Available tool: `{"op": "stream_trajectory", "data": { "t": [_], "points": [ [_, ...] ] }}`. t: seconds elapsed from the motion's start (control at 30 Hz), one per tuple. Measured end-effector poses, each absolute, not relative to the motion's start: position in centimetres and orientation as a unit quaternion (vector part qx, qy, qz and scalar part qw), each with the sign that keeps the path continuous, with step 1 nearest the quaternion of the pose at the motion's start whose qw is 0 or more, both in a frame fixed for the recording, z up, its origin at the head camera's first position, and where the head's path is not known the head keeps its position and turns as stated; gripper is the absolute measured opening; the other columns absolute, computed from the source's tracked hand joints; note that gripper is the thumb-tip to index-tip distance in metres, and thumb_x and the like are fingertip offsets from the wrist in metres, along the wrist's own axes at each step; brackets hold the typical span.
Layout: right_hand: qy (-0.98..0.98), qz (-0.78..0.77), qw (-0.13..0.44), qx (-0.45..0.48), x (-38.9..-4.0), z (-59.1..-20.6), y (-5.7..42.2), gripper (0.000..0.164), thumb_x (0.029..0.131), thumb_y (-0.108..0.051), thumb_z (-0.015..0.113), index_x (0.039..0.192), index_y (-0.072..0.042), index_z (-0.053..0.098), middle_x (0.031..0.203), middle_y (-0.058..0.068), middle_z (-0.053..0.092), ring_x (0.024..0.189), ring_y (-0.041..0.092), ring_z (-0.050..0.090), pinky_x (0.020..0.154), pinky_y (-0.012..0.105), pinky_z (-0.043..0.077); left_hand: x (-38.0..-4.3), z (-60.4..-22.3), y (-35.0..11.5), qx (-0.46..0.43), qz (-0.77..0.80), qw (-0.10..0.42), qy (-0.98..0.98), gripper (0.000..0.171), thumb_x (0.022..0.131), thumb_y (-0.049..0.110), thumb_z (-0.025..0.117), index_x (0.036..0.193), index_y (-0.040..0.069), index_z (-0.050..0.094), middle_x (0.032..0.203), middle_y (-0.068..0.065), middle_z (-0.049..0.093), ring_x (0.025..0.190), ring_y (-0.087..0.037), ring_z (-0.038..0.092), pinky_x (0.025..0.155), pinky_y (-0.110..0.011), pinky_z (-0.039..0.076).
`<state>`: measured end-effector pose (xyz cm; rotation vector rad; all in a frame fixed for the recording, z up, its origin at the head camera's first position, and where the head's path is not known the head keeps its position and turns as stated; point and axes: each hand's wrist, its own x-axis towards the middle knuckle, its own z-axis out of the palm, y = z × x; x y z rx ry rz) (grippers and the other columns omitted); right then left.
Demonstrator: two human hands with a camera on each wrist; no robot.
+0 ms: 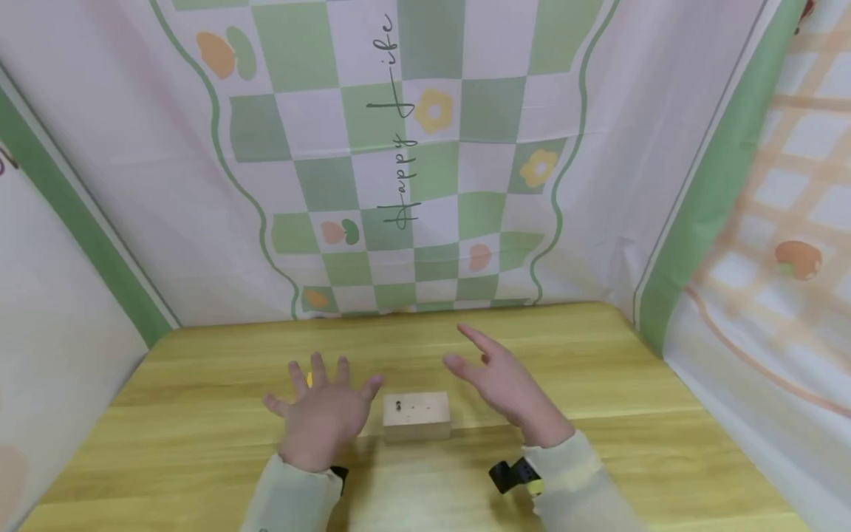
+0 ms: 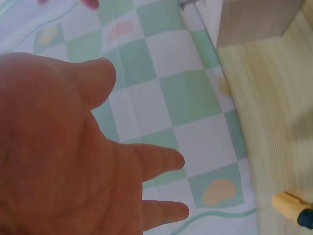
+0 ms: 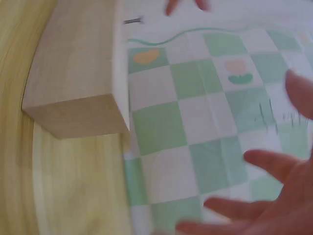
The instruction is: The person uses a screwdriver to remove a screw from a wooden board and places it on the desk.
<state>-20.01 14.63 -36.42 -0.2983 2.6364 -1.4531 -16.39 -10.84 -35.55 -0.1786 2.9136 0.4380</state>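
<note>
A pale wooden block (image 1: 417, 418) rests on the table between my two hands, touched by neither. Its top bears a few small dark marks, and a screw (image 3: 133, 20) stands out of that face in the right wrist view. My left hand (image 1: 326, 421) hovers left of the block with its fingers spread, holding nothing. Beyond its fingertips a yellow thing (image 1: 309, 379) is mostly hidden; the left wrist view gives it a black end (image 2: 306, 218), its kind unclear. My right hand (image 1: 508, 384) is held to the block's right, fingers apart and nothing in it.
The wooden table (image 1: 598, 369) has a checked green and white cloth (image 1: 435, 170) hanging behind it. More cloth hangs at the left (image 1: 60, 295) and right (image 1: 764, 295) sides. A black strap (image 1: 512, 475) shows at my right wrist.
</note>
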Motion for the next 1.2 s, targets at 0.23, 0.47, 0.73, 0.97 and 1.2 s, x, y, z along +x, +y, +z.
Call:
{"op": "stream_trajectory", "data": {
  "t": [0.23,0.47,0.73,0.97,1.2],
  "points": [
    [0.740,-0.645,0.161,-0.101,-20.7,-38.3,17.0,0.067,0.094,-0.032,0.072,0.152,-0.017,0.042,0.155,0.019,0.032,0.130,0.043,0.045,0.093,0.053,0.051,-16.5,-35.3,-12.9,-0.059,0.201,0.109,0.972,0.109,0.082,0.086,0.005,0.159,0.009,0.022,0.159,-0.029,-0.002,0.138,-0.057,-0.016,0.085,-0.087,-0.013],
    [0.692,-0.676,0.224,-0.116,-20.5,-41.0,16.7,0.062,0.092,-0.017,0.074,0.146,-0.002,0.047,0.155,0.018,0.035,0.133,0.045,0.041,0.091,0.054,0.052,-16.8,-35.7,-13.9,-0.053,0.243,0.129,0.960,0.108,0.084,0.085,0.006,0.159,0.009,0.019,0.159,-0.030,0.000,0.138,-0.058,-0.013,0.088,-0.087,-0.009],
    [0.697,-0.671,0.230,-0.103,-20.4,-42.5,15.4,0.055,0.088,-0.010,0.076,0.138,0.003,0.055,0.145,0.022,0.046,0.116,0.034,0.058,0.087,0.050,0.055,-17.8,-36.6,-16.8,0.000,0.358,0.121,0.926,0.104,0.091,0.080,0.027,0.158,0.002,0.015,0.155,-0.033,0.020,0.139,-0.056,0.018,0.107,-0.073,0.018],
    [0.711,-0.662,0.222,-0.079,-20.4,-43.0,14.6,0.044,0.088,-0.005,0.076,0.129,0.002,0.063,0.132,0.021,0.055,0.106,0.029,0.062,0.083,0.046,0.057,-19.7,-37.6,-22.4,-0.028,0.549,0.159,0.820,0.095,0.095,0.063,0.054,0.161,0.016,0.005,0.160,-0.027,0.011,0.138,-0.055,0.023,0.098,-0.067,0.040],
    [0.709,-0.668,0.215,-0.072,-20.5,-43.2,14.3,0.045,0.087,-0.001,0.075,0.129,0.004,0.062,0.128,0.019,0.057,0.102,0.028,0.063,0.084,0.046,0.057,-21.6,-40.0,-25.4,-0.079,0.663,0.192,0.719,0.071,0.103,0.026,0.058,0.158,0.005,0.018,0.154,-0.032,0.022,0.122,-0.054,0.048,0.090,-0.052,0.053]
  ]
}}
